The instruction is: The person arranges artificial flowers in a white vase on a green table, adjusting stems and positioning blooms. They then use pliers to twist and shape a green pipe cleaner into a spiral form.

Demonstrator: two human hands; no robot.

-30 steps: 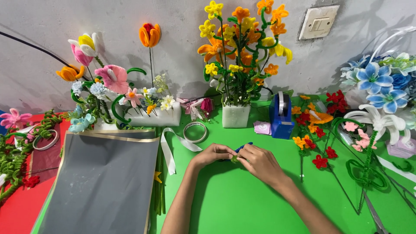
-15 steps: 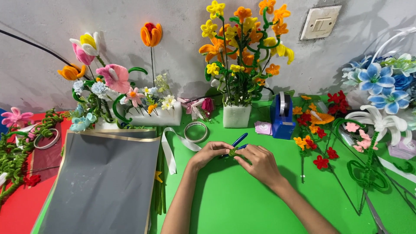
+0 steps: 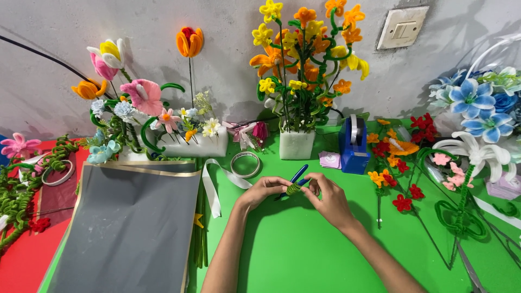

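Note:
Over the green table [image 3: 304, 255], my left hand [image 3: 262, 190] and my right hand [image 3: 327, 199] meet at the middle. Between their fingertips is a blue pen [image 3: 294, 177] with a green fuzzy wire [image 3: 293, 188] coiled around its lower part. The left hand pinches the pen's near end. The right hand's fingers press on the green coil. The pen's upper end points away toward the white block vase of yellow and orange flowers [image 3: 304, 65].
A dark grey sheet [image 3: 130, 228] lies at the left. A white ribbon roll [image 3: 245, 164], a blue tape dispenser [image 3: 354, 146] and a white foam block of small flowers [image 3: 190, 142] stand behind. Red and orange flower stems [image 3: 401, 179], green wire loops and scissors [image 3: 469, 268] lie at the right.
The pen's far end has come out from between my hands and now sticks up toward the back. Both hands stay together at the same spot.

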